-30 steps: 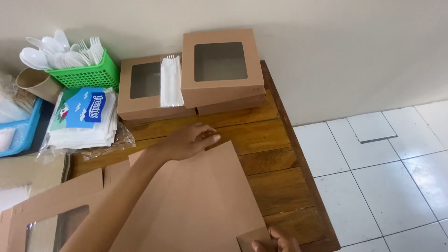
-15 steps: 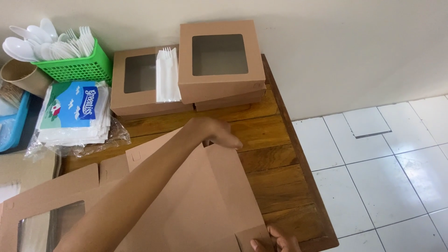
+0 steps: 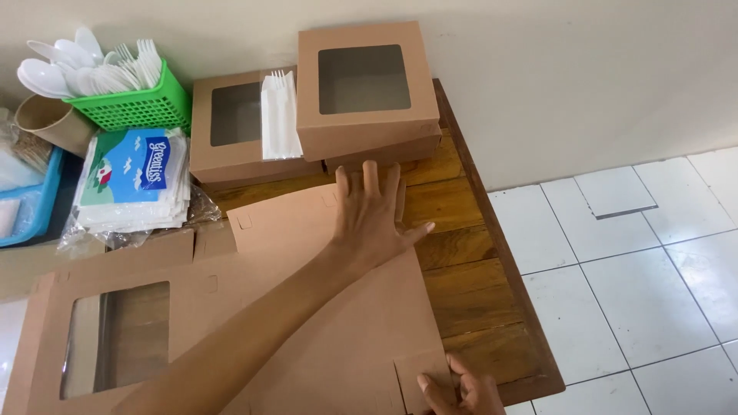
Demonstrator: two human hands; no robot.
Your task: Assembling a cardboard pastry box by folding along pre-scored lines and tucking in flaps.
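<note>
Wooden table (image 3: 469, 253) beside white-tiled floor (image 3: 638, 269)

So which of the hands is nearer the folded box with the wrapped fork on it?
Left. The left hand lies flat on the unfolded cardboard just below that box; the right hand is at the table's near edge.

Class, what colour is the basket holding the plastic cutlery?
Green basket, clearest in the head view.

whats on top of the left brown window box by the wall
A white packet of plastic forks lies across the right edge of its lid, beside the window. The second box sits against its right side. Nothing inside shows through the dark window.
</note>
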